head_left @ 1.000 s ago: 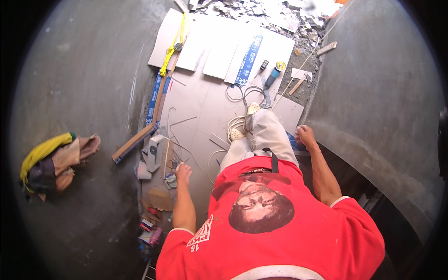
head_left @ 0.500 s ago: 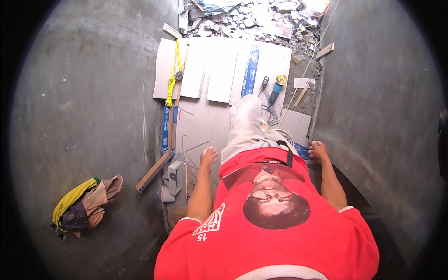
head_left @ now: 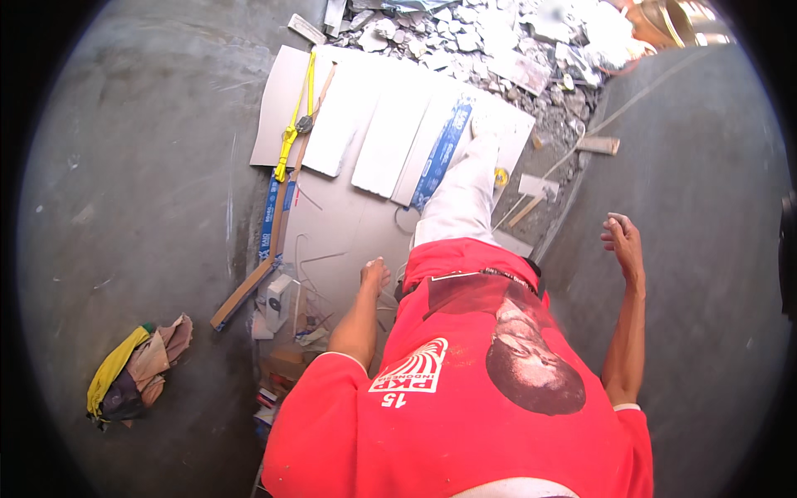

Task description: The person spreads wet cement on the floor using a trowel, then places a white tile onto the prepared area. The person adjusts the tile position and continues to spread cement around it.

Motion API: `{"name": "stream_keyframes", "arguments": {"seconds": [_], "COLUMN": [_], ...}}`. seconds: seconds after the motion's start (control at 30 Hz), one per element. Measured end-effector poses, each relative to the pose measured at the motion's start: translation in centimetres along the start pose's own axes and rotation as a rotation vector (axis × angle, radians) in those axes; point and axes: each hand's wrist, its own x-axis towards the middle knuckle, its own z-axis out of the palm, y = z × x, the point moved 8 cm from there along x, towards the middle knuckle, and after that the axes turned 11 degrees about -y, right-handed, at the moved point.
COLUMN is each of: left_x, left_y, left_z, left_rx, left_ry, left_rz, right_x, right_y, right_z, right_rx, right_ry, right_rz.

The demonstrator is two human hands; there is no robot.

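Head view — left hand (head_left: pixel 376 274) and right hand (head_left: pixel 623 238) are hanging empty, fingers loosely open — good for balancing over white panels (head_left: pixel 392 139).

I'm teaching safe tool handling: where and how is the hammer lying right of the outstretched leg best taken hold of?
Probably by the lower half of its wooden handle, coming from the near side: it is slim and straight, and its free end slants back this way.

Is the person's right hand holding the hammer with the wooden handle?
No, the hammer lies near the rubble, and a clear gap separates it from the right hand.
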Motion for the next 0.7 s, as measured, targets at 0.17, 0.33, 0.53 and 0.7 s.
{"name": "stream_keyframes", "arguments": {"seconds": [0.17, 0.33, 0.53, 0.7], "left_x": [1.0, -3.6, -6.0, -7.5], "left_y": [12.9, 25.4, 36.4, 40.8], "left_z": [14.1, 21.5, 24.1, 26.9], "left_rx": [0.004, 0.176, -0.242, -0.565], "left_ry": [-0.124, -0.148, -0.022, 0.114], "left_rz": [0.148, 0.177, 0.336, 0.477], "right_x": [18.6, 28.4, 34.6, 40.8], "right_y": [-9.7, -18.1, -25.5, -31.9], "right_z": [-4.8, -6.2, -6.2, -8.4], "right_rx": [-0.232, -0.204, -0.403, -0.698], "right_ry": [-0.159, -0.160, -0.309, -0.472], "right_rz": [0.149, -0.096, -0.035, -0.086]}}
